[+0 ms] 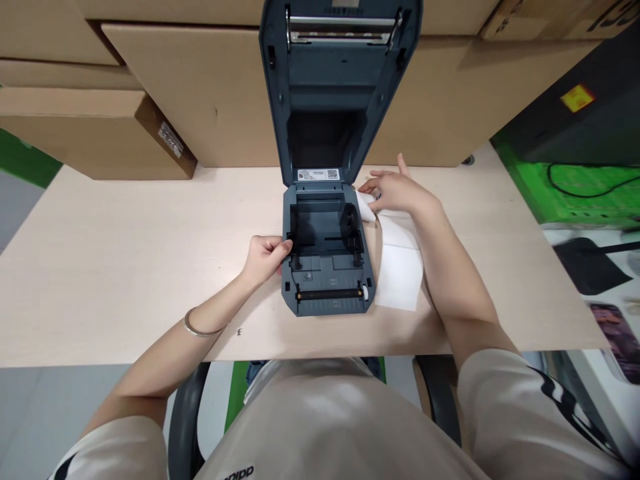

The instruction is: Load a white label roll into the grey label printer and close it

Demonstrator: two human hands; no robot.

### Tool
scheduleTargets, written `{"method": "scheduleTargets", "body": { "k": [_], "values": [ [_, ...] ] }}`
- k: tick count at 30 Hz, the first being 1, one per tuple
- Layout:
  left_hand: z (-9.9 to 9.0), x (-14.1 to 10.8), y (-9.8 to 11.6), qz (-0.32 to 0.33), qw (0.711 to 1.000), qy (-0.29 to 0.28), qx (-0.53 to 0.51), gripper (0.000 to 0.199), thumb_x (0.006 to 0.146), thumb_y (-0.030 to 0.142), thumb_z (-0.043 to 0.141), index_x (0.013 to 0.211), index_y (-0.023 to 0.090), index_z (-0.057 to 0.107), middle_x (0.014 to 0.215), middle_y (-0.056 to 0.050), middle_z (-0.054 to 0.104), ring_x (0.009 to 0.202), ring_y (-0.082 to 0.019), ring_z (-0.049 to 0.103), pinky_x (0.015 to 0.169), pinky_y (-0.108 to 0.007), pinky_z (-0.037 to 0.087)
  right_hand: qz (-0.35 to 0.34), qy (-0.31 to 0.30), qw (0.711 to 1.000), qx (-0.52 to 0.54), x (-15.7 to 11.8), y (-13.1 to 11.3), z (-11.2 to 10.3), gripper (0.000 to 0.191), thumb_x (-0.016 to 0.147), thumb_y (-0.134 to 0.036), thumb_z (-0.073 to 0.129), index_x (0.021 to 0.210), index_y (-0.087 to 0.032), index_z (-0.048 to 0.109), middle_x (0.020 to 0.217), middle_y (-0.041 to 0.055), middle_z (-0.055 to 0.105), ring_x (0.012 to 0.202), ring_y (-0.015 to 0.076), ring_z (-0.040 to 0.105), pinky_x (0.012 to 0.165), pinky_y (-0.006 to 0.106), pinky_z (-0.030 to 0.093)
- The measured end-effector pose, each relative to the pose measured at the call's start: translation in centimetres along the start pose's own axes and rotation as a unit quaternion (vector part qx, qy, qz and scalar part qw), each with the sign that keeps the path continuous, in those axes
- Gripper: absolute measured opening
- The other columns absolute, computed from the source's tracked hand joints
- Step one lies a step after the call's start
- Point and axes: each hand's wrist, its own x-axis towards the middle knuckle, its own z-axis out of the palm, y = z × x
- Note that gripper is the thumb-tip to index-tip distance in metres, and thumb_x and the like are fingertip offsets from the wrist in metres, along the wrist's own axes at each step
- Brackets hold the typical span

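Observation:
A dark grey label printer (329,267) lies on the table with its lid (327,100) raised upright. Its inner bay is exposed, with a black roller (330,294) across the front; no roll sits inside. My left hand (267,259) grips the left side wall of the printer, thumb over the rim. Beside the printer's right rear corner, my right hand (400,190) has its fingers around a roll of white label paper (367,205), partly hidden by them. From there a loose strip of white paper (399,273) runs toward the table's front edge.
Cardboard boxes (210,100) stand along the back of the table (125,267), one smaller box (95,133) at the left. At the right are a black box (575,100), a green surface with a cable (590,195) and a phone (617,340).

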Motion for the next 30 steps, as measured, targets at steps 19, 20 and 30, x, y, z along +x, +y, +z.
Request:
{"method": "scheduleTargets", "body": {
  "k": [19,20,30],
  "values": [
    [0.0,0.0,0.4,-0.019,1.0,-0.01,-0.003,0.055,0.077,0.043,0.062,0.041,0.024,0.025,0.035,0.007,0.024,0.037,-0.004,0.018,0.04,-0.023,0.012,-0.133,0.217,0.935,0.249,-5.9,-5.4,-5.8,0.032,0.082,-0.051,0.081,0.102,-0.026,0.076,0.106,0.0035,0.079,0.1,0.029,0.075,0.098,0.05,0.061],
    [0.0,0.0,0.4,-0.019,1.0,-0.011,-0.002,0.055,0.077,0.043,0.062,0.041,0.024,0.025,0.035,0.007,0.024,0.037,-0.004,0.018,0.04,-0.023,0.012,-0.154,0.174,0.946,0.225,-5.4,-6.6,-5.0,0.022,0.082,-0.041,0.081,0.097,-0.025,0.076,0.101,0.0034,0.079,0.097,0.0279,0.075,0.103,0.051,0.059],
    [0.1,-0.1,0.7,-0.024,1.0,-0.006,-0.003,0.054,0.077,0.043,0.062,0.04,0.023,0.027,0.034,0.007,0.027,0.037,-0.005,0.02,0.04,-0.023,0.012,-0.229,-0.013,0.971,0.068,-3.6,-11.1,-2.0,0.017,0.089,-0.018,0.063,0.094,-0.021,0.078,0.111,0.0064,0.081,0.112,0.0266,0.071,0.131,0.056,0.027]
  ]
}}
